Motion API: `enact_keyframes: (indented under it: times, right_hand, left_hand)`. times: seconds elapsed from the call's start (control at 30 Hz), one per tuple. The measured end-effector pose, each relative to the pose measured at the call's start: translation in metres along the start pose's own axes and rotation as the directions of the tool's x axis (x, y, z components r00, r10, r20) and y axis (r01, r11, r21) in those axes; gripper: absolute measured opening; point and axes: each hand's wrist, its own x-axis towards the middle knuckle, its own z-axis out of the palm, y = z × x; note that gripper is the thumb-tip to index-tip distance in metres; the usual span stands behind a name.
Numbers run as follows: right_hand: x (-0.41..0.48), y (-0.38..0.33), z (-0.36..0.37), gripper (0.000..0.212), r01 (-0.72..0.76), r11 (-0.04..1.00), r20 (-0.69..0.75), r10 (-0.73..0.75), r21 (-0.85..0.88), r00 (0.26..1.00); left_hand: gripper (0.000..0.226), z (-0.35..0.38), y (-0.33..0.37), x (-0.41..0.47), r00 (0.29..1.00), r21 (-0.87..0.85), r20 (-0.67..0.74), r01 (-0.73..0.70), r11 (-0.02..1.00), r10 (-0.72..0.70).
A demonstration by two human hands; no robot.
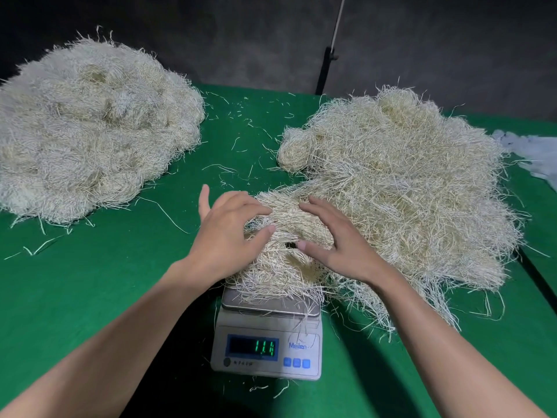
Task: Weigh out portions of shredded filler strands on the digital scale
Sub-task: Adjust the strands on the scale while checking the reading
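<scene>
Nearest to me, a white digital scale [266, 342] with a steel weighing pan is sitting on the green cloth-covered counter [105, 282]. Its display is glowing with green digits that look like 11.4, and three blue buttons are showing beside it. A loose portion of pale beige shredded filler strands [280, 273] is lying on the pan, spilling over its edges and touching the big heap to the right.

Both bare hands are resting on top of that portion. The left hand [229, 236] is laying its fingers [253, 203] spread across the strands, thumb down on them. The right hand [340, 245] is doing the same from the other side, its fingers [319, 206] fanned out and only gently curved. Neither hand is clutching anything; both are lying relaxed, pressing lightly on the tuft.

Just beyond the right hand, a large straw-coloured heap of strands [407, 176] is sprawling over the right side of the counter. Well apart from it, at the far left, a second paler heap of strands [90, 125] is mounding up, with stray strands lying scattered between the two. At the far right edge a crumpled pale sheet [536, 152] is lying; whether it is plastic or cloth I can't tell. At the back, a dark stand pole [325, 70] is rising against a dark wall.
</scene>
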Motion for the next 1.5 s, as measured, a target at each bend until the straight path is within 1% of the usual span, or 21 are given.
enact_keyframes:
  times: [0.17, 0.23, 0.37, 0.73, 1.03, 1.13, 1.23, 1.3, 1.4, 1.47, 1.5]
  right_hand:
    - [0.000, 0.002, 0.001, 0.064, -0.006, 1.000, -0.004, 0.006, 0.005, 1.000]
    - [0.000, 0.002, 0.001, 0.065, -0.009, 1.000, -0.003, 0.009, 0.005, 1.000]
    - [0.001, 0.003, 0.003, 0.064, -0.007, 1.000, 0.004, 0.007, 0.004, 1.000]
    - [0.002, 0.007, 0.005, 0.064, 0.001, 1.000, 0.001, -0.001, 0.003, 1.000]
    - [0.002, 0.010, 0.007, 0.064, 0.009, 1.000, 0.012, -0.010, 0.011, 1.000]
    - [0.002, 0.014, 0.008, 0.065, -0.004, 1.000, 0.018, 0.003, 0.009, 1.000]
    - [0.002, 0.021, 0.009, 0.067, -0.026, 1.000, 0.026, 0.026, 0.005, 0.999]
    - [0.001, 0.026, 0.010, 0.076, -0.045, 0.999, 0.077, 0.043, 0.022, 0.996]
    - [0.002, 0.031, 0.018, 0.108, -0.100, 0.994, 0.240, 0.087, 0.044, 0.967]
    - [0.003, 0.032, 0.030, 0.126, -0.104, 0.994, 0.305, 0.107, -0.024, 0.946]
    - [0.005, 0.032, 0.037, 0.132, -0.090, 0.993, 0.308, 0.108, -0.070, 0.945]
  left_hand:
    - [0.040, 0.001, 0.000, 0.001, 1.000, -0.005, 0.014, 0.006, 1.000, -0.006]
    - [0.037, 0.002, -0.001, 0.002, 1.000, -0.001, 0.020, 0.005, 1.000, -0.005]
    - [0.026, 0.005, -0.001, 0.002, 1.000, 0.007, 0.022, -0.003, 1.000, 0.003]
    - [0.027, 0.006, -0.001, 0.002, 0.999, 0.030, 0.040, -0.004, 1.000, 0.003]
    - [0.023, 0.010, -0.005, 0.003, 0.999, 0.016, 0.043, -0.007, 1.000, 0.007]
    - [0.023, 0.009, -0.010, 0.005, 0.999, 0.022, 0.047, 0.011, 1.000, -0.012]
    - [0.021, 0.007, -0.020, 0.010, 0.997, 0.019, 0.043, 0.060, 0.998, -0.060]
    - [0.020, 0.006, -0.028, 0.012, 0.993, 0.026, 0.049, 0.105, 0.994, -0.106]
    - [0.023, 0.013, -0.041, 0.016, 0.971, 0.029, 0.103, 0.214, 0.976, -0.216]
    - [0.030, 0.022, -0.050, 0.018, 0.920, -0.029, 0.199, 0.351, 0.936, -0.338]
    - [0.035, 0.028, -0.054, 0.020, 0.878, -0.046, 0.269, 0.423, 0.905, -0.396]
